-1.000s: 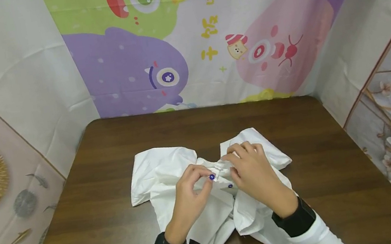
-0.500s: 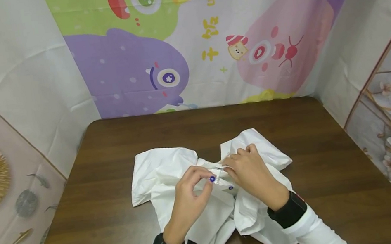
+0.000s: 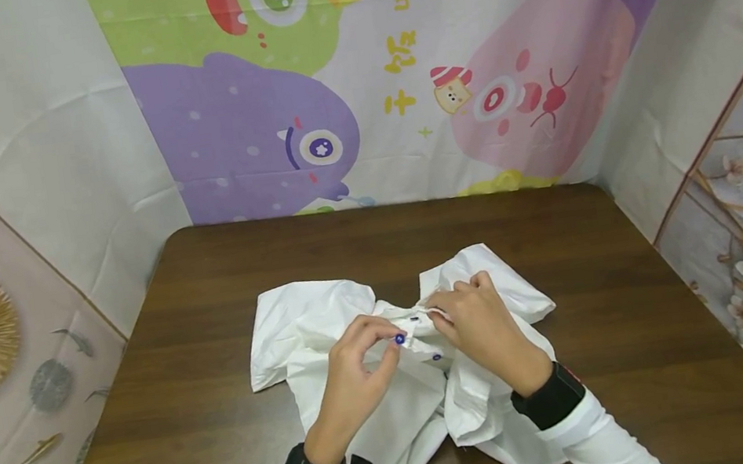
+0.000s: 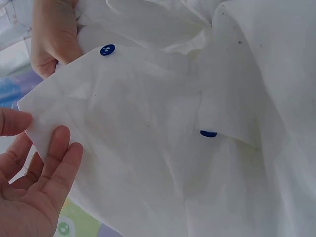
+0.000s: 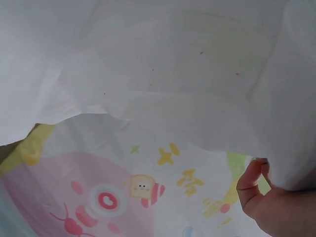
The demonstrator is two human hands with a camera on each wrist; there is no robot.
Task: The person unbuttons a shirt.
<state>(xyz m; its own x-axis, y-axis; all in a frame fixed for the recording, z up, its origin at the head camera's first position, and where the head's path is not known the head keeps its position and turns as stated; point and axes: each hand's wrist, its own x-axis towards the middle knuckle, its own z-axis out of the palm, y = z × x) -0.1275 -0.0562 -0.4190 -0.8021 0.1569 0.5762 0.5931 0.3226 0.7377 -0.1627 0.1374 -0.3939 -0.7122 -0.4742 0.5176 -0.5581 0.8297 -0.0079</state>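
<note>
A white shirt (image 3: 370, 375) with blue buttons lies spread and crumpled on the table. In the head view my left hand (image 3: 353, 373) pinches its edge beside a blue button (image 3: 399, 339). The left wrist view shows the left fingers and thumb at a pointed corner of the fabric, with a blue button (image 4: 107, 50) above and another half hidden in a fold. My right hand (image 3: 489, 334) grips the cloth at the neck area, just right of the left hand. Its fingertips are partly hidden by fabric. In the right wrist view the right hand (image 5: 269, 202) appears at the lower right, against the cloth.
The brown wooden table (image 3: 172, 387) extends around the shirt on both sides and behind it. A cartoon-printed curtain (image 3: 376, 65) hangs behind the table's far edge, and patterned fabric panels flank it. Each wrist wears a black band (image 3: 548, 397).
My right hand has come slightly left and curled its fingers onto the cloth. A further dark button has come into view between the hands. The left hand has barely shifted, keeping its pinch.
</note>
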